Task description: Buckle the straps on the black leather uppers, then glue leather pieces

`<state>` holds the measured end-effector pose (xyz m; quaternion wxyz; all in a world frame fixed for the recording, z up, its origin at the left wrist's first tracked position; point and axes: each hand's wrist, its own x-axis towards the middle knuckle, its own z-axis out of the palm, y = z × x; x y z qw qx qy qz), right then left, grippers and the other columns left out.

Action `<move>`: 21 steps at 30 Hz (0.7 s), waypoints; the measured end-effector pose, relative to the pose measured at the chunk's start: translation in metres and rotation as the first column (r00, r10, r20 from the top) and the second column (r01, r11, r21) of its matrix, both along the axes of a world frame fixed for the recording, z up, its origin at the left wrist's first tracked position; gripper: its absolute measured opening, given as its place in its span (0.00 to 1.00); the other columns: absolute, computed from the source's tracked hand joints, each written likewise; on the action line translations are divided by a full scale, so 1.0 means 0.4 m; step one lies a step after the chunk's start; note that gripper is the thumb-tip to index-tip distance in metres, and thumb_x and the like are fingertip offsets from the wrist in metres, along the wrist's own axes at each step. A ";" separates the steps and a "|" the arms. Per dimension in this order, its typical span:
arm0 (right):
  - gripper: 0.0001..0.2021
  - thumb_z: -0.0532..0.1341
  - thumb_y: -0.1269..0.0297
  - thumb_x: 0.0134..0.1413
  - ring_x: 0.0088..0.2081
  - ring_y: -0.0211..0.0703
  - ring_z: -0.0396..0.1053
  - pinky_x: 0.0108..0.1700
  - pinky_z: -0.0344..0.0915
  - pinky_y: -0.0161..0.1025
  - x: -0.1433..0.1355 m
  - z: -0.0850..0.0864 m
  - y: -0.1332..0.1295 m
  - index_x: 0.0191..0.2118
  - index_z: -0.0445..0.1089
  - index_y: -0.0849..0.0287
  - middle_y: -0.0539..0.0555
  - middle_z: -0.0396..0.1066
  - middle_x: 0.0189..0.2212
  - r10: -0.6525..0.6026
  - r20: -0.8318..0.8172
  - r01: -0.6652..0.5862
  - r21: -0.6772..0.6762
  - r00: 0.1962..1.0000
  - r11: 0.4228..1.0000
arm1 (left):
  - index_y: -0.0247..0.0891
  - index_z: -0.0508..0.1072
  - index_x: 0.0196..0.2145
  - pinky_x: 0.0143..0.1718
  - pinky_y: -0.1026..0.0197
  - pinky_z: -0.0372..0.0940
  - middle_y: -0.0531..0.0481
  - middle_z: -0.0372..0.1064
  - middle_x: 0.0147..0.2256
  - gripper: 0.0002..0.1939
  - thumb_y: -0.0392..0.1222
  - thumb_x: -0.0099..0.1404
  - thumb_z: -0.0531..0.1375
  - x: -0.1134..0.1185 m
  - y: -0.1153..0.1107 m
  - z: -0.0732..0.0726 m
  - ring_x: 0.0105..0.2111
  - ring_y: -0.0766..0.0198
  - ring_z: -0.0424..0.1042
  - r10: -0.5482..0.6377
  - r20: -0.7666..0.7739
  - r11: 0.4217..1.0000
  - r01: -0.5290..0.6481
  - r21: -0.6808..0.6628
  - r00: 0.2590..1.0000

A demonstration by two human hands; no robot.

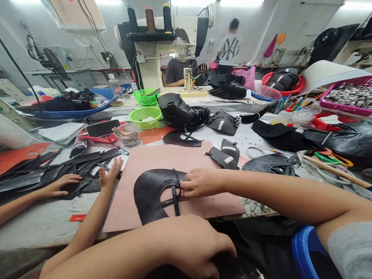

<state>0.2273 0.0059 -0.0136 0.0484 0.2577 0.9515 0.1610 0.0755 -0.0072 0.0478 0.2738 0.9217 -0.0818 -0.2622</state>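
A curved black leather piece [148,193] with crossed straps over its cut-out lies on a pink board [124,217]. My right hand [203,182] is closed at the right side of the cut-out, its fingertips pinching a thin black leather strap [178,180] that loops there. Low in front, at the table's edge, my left hand [194,242] points down over dark material with its fingers curled. What those fingers hold, if anything, is hidden. Behind the board, two small black leather pieces [223,155] lie with pale patches on them.
At left, another person's hands [65,185] rest near black leather strips [43,170]. Stacked black leather pieces [183,110], a green basket [145,117] and a sewing machine [157,58] stand behind. Coloured scissors [334,158] lie right; a blue bin [303,248] is below.
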 end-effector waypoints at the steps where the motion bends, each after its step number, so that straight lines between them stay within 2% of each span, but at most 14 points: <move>1: 0.10 0.50 0.71 0.60 0.31 0.40 0.64 0.25 0.54 0.37 -0.014 0.014 0.011 0.35 0.69 0.57 0.53 0.68 0.37 0.041 0.031 -0.040 -0.023 0.999 0.999 | 0.41 0.67 0.49 0.24 0.62 0.59 0.47 0.74 0.37 0.22 0.42 0.56 0.61 -0.003 0.003 0.007 0.32 0.57 0.73 -0.019 0.030 1.000 0.019 -0.015 0.999; 3: 0.10 0.53 0.72 0.57 0.32 0.41 0.65 0.25 0.54 0.38 -0.043 0.045 0.025 0.29 0.69 0.60 0.54 0.68 0.36 0.113 0.088 -0.101 -0.129 0.990 0.986 | 0.39 0.72 0.41 0.26 0.62 0.60 0.48 0.74 0.36 0.15 0.44 0.56 0.61 -0.017 0.010 0.025 0.33 0.59 0.72 -0.031 0.119 1.000 0.030 0.008 0.992; 5: 0.04 0.58 0.73 0.51 0.30 0.42 0.66 0.24 0.53 0.38 -0.063 0.077 0.027 0.29 0.69 0.61 0.53 0.70 0.34 0.098 0.083 -0.072 -0.277 0.992 0.958 | 0.39 0.72 0.34 0.28 0.63 0.60 0.50 0.73 0.34 0.05 0.40 0.58 0.60 -0.045 0.018 0.047 0.32 0.61 0.71 0.027 0.228 0.996 -0.045 0.075 0.973; 6: 0.04 0.59 0.73 0.48 0.29 0.42 0.66 0.23 0.52 0.38 -0.068 0.092 0.022 0.31 0.69 0.60 0.52 0.70 0.32 0.036 0.052 -0.016 -0.347 0.998 0.938 | 0.39 0.71 0.31 0.29 0.63 0.60 0.51 0.72 0.33 0.02 0.37 0.59 0.58 -0.064 0.023 0.058 0.32 0.62 0.71 0.077 0.278 0.989 -0.108 0.099 0.957; 8: 0.08 0.59 0.73 0.47 0.25 0.41 0.65 0.21 0.51 0.37 -0.071 0.117 0.003 0.36 0.68 0.60 0.51 0.71 0.28 -0.181 -0.056 0.136 -0.457 0.982 0.879 | 0.41 0.70 0.31 0.30 0.63 0.59 0.54 0.72 0.32 0.06 0.32 0.60 0.54 -0.108 0.033 0.078 0.31 0.63 0.70 0.207 0.349 0.959 -0.260 0.111 0.914; 9: 0.09 0.59 0.73 0.48 0.25 0.41 0.65 0.22 0.53 0.36 -0.071 0.126 -0.012 0.38 0.68 0.60 0.50 0.71 0.27 -0.298 -0.135 0.194 -0.500 0.945 0.844 | 0.42 0.69 0.33 0.30 0.64 0.59 0.55 0.72 0.31 0.10 0.31 0.60 0.52 -0.131 0.037 0.084 0.30 0.63 0.69 0.276 0.373 0.936 -0.336 0.106 0.886; 11: 0.08 0.58 0.73 0.50 0.28 0.41 0.67 0.27 0.58 0.35 -0.074 0.137 -0.046 0.39 0.68 0.59 0.51 0.72 0.28 -0.472 -0.340 0.225 -0.564 0.813 0.794 | 0.44 0.69 0.37 0.31 0.64 0.59 0.55 0.72 0.32 0.15 0.29 0.61 0.48 -0.172 0.043 0.090 0.31 0.63 0.69 0.403 0.427 0.874 -0.478 0.082 0.810; 14: 0.04 0.60 0.72 0.51 0.33 0.39 0.69 0.35 0.61 0.34 -0.091 0.135 -0.100 0.35 0.69 0.59 0.51 0.73 0.31 -0.583 -0.609 0.150 -0.611 0.537 0.777 | 0.45 0.70 0.37 0.39 0.63 0.59 0.56 0.73 0.34 0.15 0.31 0.63 0.47 -0.214 0.041 0.081 0.33 0.65 0.70 0.552 0.474 0.771 -0.636 0.023 0.686; 16: 0.03 0.60 0.72 0.51 0.32 0.38 0.68 0.35 0.61 0.33 -0.109 0.124 -0.131 0.33 0.70 0.59 0.51 0.72 0.29 -0.634 -0.668 0.136 -0.639 0.389 0.757 | 0.44 0.70 0.35 0.44 0.62 0.58 0.56 0.73 0.33 0.13 0.34 0.64 0.48 -0.230 0.036 0.068 0.32 0.66 0.70 0.630 0.446 0.715 -0.699 -0.011 0.636; 18: 0.04 0.60 0.73 0.51 0.31 0.38 0.67 0.34 0.61 0.33 -0.125 0.112 -0.154 0.32 0.69 0.58 0.50 0.70 0.29 -0.668 -0.690 0.129 -0.662 0.278 0.738 | 0.42 0.70 0.32 0.49 0.59 0.55 0.57 0.72 0.31 0.10 0.38 0.64 0.50 -0.239 0.030 0.054 0.31 0.66 0.70 0.690 0.400 0.671 -0.741 -0.040 0.604; 21: 0.05 0.59 0.74 0.50 0.31 0.37 0.66 0.33 0.61 0.33 -0.139 0.100 -0.170 0.33 0.69 0.58 0.50 0.69 0.28 -0.665 -0.727 0.088 -0.661 0.172 0.746 | 0.42 0.70 0.30 0.52 0.57 0.52 0.58 0.72 0.29 0.08 0.42 0.63 0.52 -0.242 0.026 0.036 0.30 0.66 0.69 0.742 0.343 0.633 -0.771 -0.074 0.576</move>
